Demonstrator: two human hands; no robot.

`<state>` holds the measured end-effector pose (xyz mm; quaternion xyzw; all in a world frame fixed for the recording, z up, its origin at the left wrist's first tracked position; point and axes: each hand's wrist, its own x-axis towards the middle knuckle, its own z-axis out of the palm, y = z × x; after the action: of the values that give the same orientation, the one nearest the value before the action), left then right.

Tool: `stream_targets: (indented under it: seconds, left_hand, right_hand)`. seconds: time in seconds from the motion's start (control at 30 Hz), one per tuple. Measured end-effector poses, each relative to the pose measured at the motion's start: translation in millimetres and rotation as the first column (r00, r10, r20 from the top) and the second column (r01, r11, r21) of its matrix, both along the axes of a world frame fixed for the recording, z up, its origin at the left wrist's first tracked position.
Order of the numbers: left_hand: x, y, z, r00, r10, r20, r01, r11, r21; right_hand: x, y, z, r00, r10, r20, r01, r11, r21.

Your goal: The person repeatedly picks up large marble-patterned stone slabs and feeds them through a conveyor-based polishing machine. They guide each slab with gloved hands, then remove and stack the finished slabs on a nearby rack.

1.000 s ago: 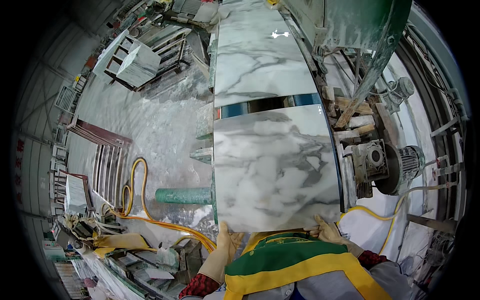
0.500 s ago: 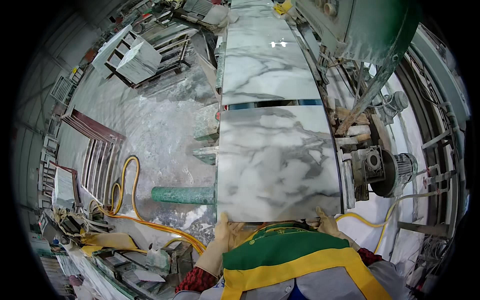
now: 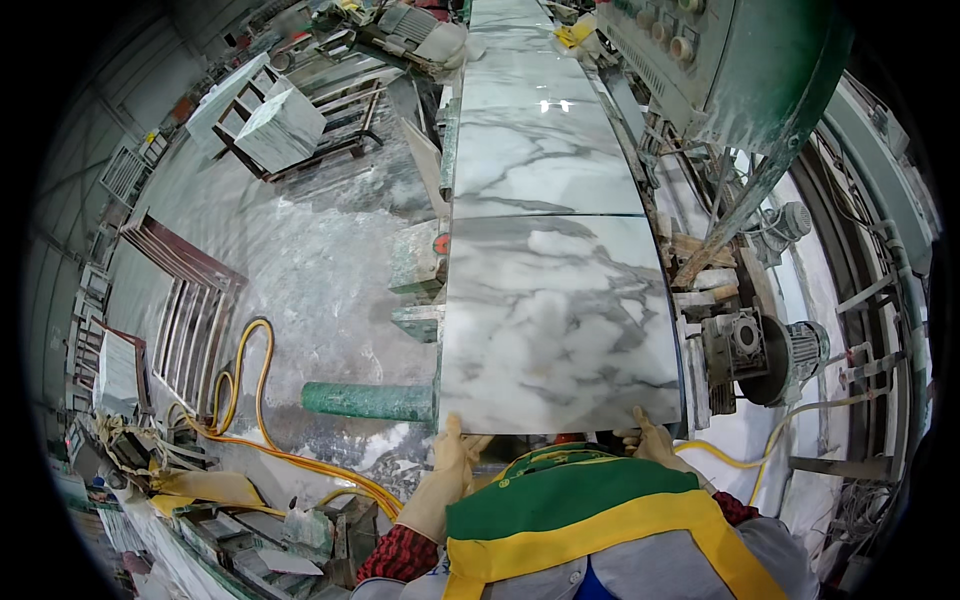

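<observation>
A polished white slab with grey marble veining (image 3: 560,330) lies flat on the machine bed in front of me. My left hand (image 3: 455,460), in a pale glove, grips its near left corner with the thumb up on the edge. At the near right corner my right hand (image 3: 652,445) holds it the same way; the fingers of both hands are partly hidden under the edge. A second veined slab (image 3: 545,165) lies just beyond, its near edge against the first slab's far edge along a thin dark seam.
A green control box (image 3: 690,60) hangs at the upper right. An electric motor (image 3: 795,350) stands beside the bed. A green pipe (image 3: 370,400) juts out left, near a yellow hose (image 3: 262,370) on the floor. Farther left are a metal rack (image 3: 190,335) and stacked slabs (image 3: 280,125).
The near slab has moved away from me, and the gap between it and the second slab has narrowed to a thin seam. Both hands stay at its near corners.
</observation>
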<state>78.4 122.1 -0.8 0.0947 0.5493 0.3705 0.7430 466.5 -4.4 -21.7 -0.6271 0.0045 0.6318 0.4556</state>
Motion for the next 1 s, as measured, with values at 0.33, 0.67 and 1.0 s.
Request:
stream_targets:
  seconds: [0.33,0.67,1.0]
  left_hand:
    - [6,7,-1,0.998,0.057,0.016,-0.058,0.998,0.024]
    - [5,15,2,1.000,-0.007,0.017,0.008,0.998,-0.059]
    - [19,29,11,0.998,0.068,0.019,-0.067,0.997,-0.036]
  right_hand:
    - [-9,11,24,0.999,-0.037,0.018,0.037,0.999,-0.005]
    - [2,20,22,1.000,0.028,-0.013,-0.028,0.999,-0.037]
    - [15,32,30,0.993,0.092,-0.068,-0.094,0.995,-0.027]
